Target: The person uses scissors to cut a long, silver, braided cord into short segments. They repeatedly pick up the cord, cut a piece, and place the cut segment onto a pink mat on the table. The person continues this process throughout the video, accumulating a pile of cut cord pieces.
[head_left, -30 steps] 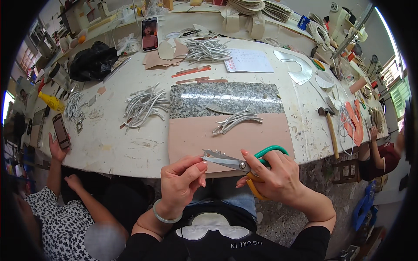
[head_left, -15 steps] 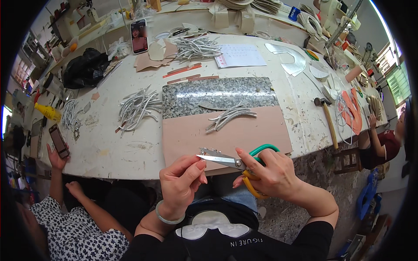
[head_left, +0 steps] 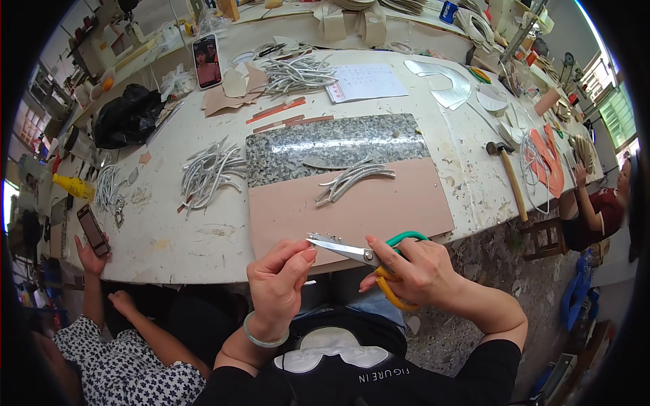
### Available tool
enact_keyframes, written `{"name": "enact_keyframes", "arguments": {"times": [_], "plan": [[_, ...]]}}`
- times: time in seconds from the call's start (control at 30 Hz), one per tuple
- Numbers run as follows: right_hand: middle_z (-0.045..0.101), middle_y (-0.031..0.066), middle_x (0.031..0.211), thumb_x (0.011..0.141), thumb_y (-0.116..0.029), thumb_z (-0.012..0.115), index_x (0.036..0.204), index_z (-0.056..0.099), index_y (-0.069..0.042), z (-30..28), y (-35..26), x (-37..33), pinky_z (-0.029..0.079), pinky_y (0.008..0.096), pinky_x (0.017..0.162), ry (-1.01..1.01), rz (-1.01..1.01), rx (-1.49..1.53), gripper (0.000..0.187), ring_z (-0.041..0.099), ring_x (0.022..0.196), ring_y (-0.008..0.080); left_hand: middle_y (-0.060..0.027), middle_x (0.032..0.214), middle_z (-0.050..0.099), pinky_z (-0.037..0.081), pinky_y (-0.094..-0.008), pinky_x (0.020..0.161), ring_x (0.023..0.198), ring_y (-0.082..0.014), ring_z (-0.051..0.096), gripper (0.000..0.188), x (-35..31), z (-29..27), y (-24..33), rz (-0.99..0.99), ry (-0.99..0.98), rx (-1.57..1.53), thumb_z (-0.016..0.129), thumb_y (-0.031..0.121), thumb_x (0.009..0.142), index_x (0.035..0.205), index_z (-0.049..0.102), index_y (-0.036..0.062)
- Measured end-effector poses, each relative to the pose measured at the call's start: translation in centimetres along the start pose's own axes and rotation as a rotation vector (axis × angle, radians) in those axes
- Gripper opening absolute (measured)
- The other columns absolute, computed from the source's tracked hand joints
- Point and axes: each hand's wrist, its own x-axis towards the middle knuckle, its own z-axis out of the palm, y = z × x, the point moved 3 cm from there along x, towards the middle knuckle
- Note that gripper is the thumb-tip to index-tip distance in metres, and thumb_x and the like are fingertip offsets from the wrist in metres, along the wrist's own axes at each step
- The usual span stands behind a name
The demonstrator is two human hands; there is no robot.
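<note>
My left hand (head_left: 281, 271) is closed in a pinch, and a short silvery end of what looks like a silver cord (head_left: 309, 283) shows beside its fingers. My right hand (head_left: 423, 271) grips scissors (head_left: 352, 252) with one green and one yellow-orange handle. The blades point left, nearly together, their tips at my left fingertips. Tiny silvery scraps (head_left: 332, 237) lie by the blades on a pinkish-tan board (head_left: 345, 220). Farther back on this board rests a small bunch of silver cords (head_left: 355, 181), partly over the speckled stone slab (head_left: 332, 143).
Silver cord heaps lie left (head_left: 211, 177) and far back (head_left: 298, 73). A hammer (head_left: 509, 179) lies at right, by orange pieces (head_left: 545, 166). At left a co-worker's hand (head_left: 89, 257) holds a phone (head_left: 93, 230); another phone (head_left: 206, 61) stands at the back. Another person (head_left: 602, 210) sits far right.
The scissor blades have drawn closer together at my left fingertips. The silvery end now shows beside my left hand. The whole view has shifted slightly.
</note>
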Motion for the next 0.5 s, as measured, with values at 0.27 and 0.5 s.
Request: {"name": "enact_keyframes", "arguments": {"times": [0.27,0.5], "plan": [[0.052,0.0031,0.059,0.075,-0.036,0.077,0.116,0.062,-0.007,0.7,-0.1,-2.0,0.042,0.0238,0.047,-0.161,0.334,0.678,0.052,0.051,0.048,0.0108,-0.0038,0.067,0.055,0.024,-0.0194,0.042,0.047,-0.0034,0.034,0.015,0.8,0.4,-0.5,-0.114,-0.071,-0.019,0.06,-0.003,0.081,0.095,0.065,-0.008],[0.051,-0.0053,0.057,0.088,-0.031,0.066,0.118,0.058,0.003,-1.8,2.5,-5.4,0.033,0.0169,0.041,0.19,1.006,1.352,0.046,0.045,0.045,0.0012,-0.0009,0.067,0.056,0.025,-0.0185,0.043,0.049,-0.0026,0.037,0.013,1.2,-0.6,-0.3,-0.237,-0.14,-0.037,0.061,-0.001,0.085,0.096,0.066,-0.006]]}}
